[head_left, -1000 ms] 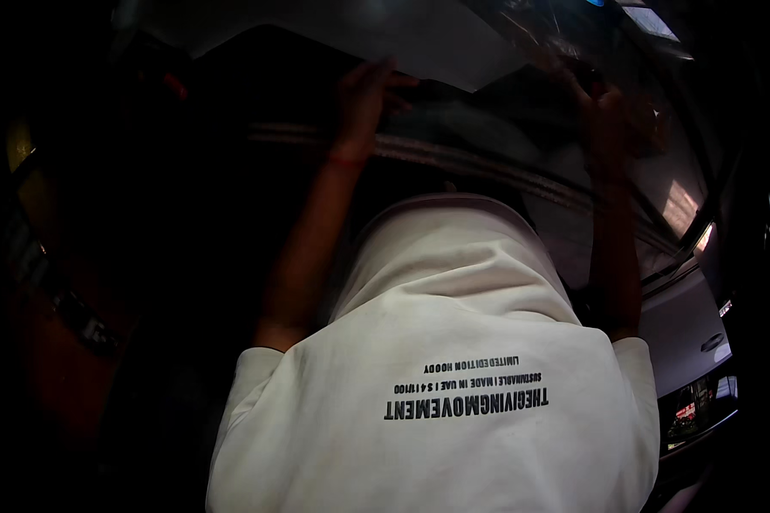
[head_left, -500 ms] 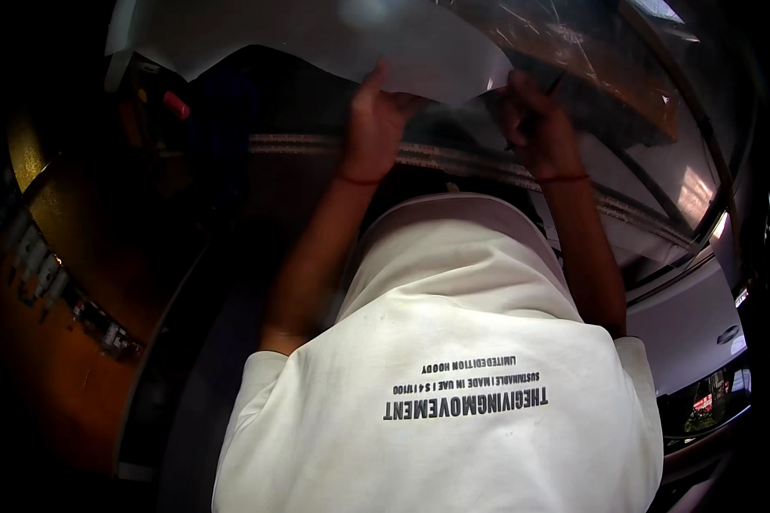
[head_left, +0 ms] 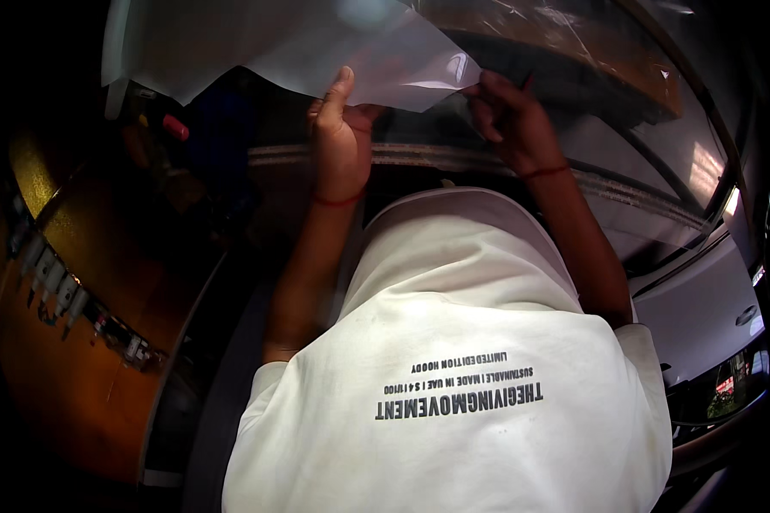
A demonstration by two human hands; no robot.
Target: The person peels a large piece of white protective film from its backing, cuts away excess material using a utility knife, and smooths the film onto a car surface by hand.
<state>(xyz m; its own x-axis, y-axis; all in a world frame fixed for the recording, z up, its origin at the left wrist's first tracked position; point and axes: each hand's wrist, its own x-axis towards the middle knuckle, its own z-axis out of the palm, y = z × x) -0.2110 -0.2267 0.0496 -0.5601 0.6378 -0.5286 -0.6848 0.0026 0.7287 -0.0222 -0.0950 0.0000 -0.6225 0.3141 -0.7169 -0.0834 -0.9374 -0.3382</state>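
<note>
A large translucent, whitish sheet [head_left: 291, 56] hangs across the top of the head view, its lower edge bent and uneven. My left hand [head_left: 342, 154] grips that edge, thumb up in front and fingers mostly hidden behind. At the sheet's right corner, where it folds and shines, my right hand [head_left: 518, 124] pinches the film between closed fingers. A thin, pointed, reddish tip [head_left: 529, 81] sticks up from the right hand; its kind cannot be made out. Red cords circle both wrists.
A long metal strip [head_left: 419, 156] crosses just beyond my body. Past the right hand lies a brown box-like piece [head_left: 624, 77] behind clear, scratched material. At left, several tools [head_left: 56, 286] line an orange panel [head_left: 68, 385]. A silver car door [head_left: 697, 308] stands at right.
My left hand has moved left along the sheet's edge. The right hand has shifted slightly left, and the corner between the hands is now folded and stretched wider.
</note>
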